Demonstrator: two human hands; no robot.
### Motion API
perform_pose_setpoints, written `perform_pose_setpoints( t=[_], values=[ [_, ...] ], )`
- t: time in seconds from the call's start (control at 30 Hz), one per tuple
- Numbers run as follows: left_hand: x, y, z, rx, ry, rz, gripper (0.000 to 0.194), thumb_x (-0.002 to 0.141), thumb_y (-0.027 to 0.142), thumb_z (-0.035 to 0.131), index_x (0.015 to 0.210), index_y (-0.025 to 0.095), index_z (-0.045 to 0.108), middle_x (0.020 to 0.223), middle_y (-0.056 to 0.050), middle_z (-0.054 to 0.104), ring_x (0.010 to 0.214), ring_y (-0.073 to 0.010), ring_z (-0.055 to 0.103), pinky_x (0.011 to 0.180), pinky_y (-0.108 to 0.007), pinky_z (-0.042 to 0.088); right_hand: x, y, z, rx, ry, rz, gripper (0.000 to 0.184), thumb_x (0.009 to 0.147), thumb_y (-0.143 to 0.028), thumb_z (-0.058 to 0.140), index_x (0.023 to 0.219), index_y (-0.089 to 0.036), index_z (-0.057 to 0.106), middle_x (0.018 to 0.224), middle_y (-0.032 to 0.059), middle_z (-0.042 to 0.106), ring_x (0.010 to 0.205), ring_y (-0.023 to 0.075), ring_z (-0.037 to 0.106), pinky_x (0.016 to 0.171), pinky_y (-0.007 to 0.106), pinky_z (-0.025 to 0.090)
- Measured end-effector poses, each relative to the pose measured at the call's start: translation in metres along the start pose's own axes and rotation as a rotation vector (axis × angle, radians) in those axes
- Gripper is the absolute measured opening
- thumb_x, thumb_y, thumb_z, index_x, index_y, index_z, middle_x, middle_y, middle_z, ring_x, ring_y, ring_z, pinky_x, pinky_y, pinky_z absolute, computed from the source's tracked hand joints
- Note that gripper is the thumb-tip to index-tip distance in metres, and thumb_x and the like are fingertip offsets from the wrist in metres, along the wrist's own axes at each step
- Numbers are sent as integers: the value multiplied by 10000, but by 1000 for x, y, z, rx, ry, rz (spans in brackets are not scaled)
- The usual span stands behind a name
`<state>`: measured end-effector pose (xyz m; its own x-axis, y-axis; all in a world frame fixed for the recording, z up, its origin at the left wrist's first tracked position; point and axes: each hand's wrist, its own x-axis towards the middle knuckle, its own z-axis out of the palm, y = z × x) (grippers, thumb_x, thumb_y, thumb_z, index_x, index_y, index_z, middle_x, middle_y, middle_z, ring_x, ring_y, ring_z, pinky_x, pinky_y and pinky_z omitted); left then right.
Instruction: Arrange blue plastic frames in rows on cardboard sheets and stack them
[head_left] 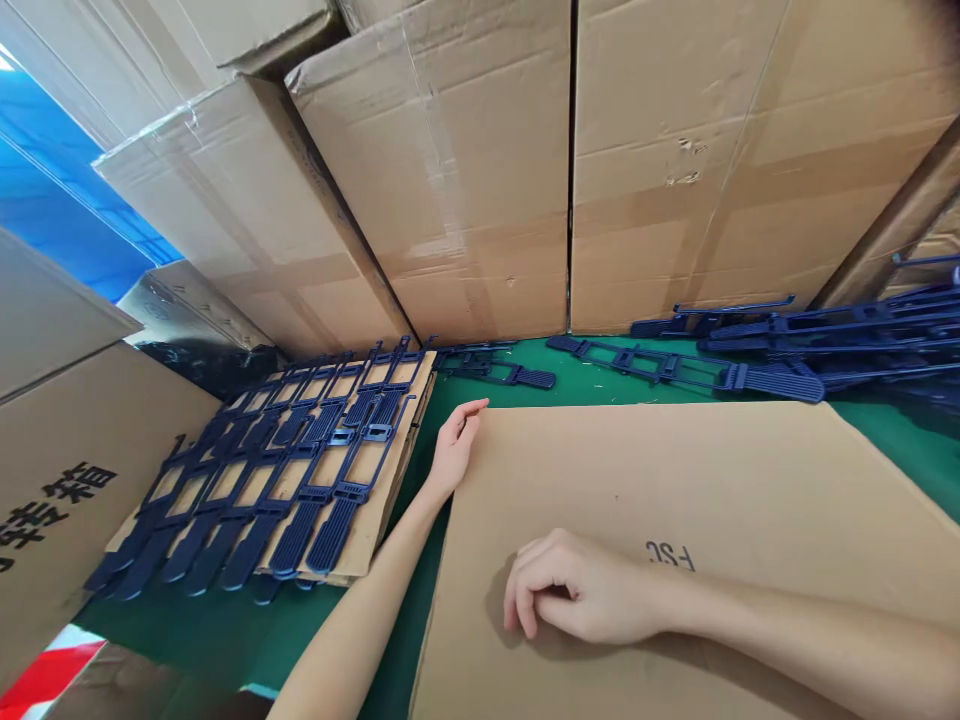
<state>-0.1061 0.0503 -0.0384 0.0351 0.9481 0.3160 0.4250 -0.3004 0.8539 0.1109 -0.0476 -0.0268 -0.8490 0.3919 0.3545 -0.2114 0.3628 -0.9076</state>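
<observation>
A large flat cardboard sheet point(555, 470) with "FSC" printed on it lies before me. At its far left corner, my left hand point(454, 450) holds the edge, its fingers reaching over the corner. My right hand point(574, 585) is over the left part of the sheet with its fingers loosely curled and a gap inside the curl. Nothing shows in it; whether the fingertips touch the cardboard I cannot tell. To the left, several dark blue slotted plastic pieces point(322, 530) with ribbed ends lie side by side on stacked cardboard point(390, 500).
Tall taped cartons point(480, 170) stand along the back. More blue plastic pieces point(772, 380) lie behind the sheet and pile up at the right point(900, 330). The table surface point(585, 385) is green. A printed carton point(112, 430) borders the left side.
</observation>
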Motion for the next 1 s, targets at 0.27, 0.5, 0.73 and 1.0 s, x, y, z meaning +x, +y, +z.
perform_pose_setpoints(
  t=[0.27, 0.5, 0.73, 1.0],
  values=[
    [2, -2, 4, -98, 13, -17, 275, 911, 325, 493, 1066, 183, 671, 1142, -81, 676, 1065, -223, 608, 941, -344, 448, 1, -7, -2, -22, -13, 59, 326, 699, 60, 395, 704, -173, 623, 853, 25, 706, 823, 138, 642, 799, 256, 498],
    [2, -6, 5, -101, 25, -10, 260, 813, 198, 526, 1029, 174, 668, 1081, -78, 681, 1022, -223, 616, 931, -348, 451, 21, -33, -25, -128, 66, 80, 218, 884, -92, 466, 1017, -189, 608, 1086, 76, 679, 935, 159, 639, 834, 292, 494],
    [0, -10, 5, -119, 11, 18, 328, 745, 127, 502, 1032, 181, 650, 1128, -76, 672, 1067, -221, 613, 970, -359, 446, 87, 13, -119, -893, 418, 463, 286, 871, -84, 509, 1143, -156, 561, 1171, 134, 646, 1077, 236, 602, 901, 338, 444],
    [-2, -11, 3, -122, 3, -3, 302, 781, 154, 513, 1042, 185, 662, 1163, -89, 668, 1103, -236, 606, 991, -375, 432, 74, 62, -160, -1057, 466, 623, 333, 781, -122, 642, 1110, -149, 594, 1078, 145, 685, 1044, 308, 618, 879, 406, 440]
  ],
)
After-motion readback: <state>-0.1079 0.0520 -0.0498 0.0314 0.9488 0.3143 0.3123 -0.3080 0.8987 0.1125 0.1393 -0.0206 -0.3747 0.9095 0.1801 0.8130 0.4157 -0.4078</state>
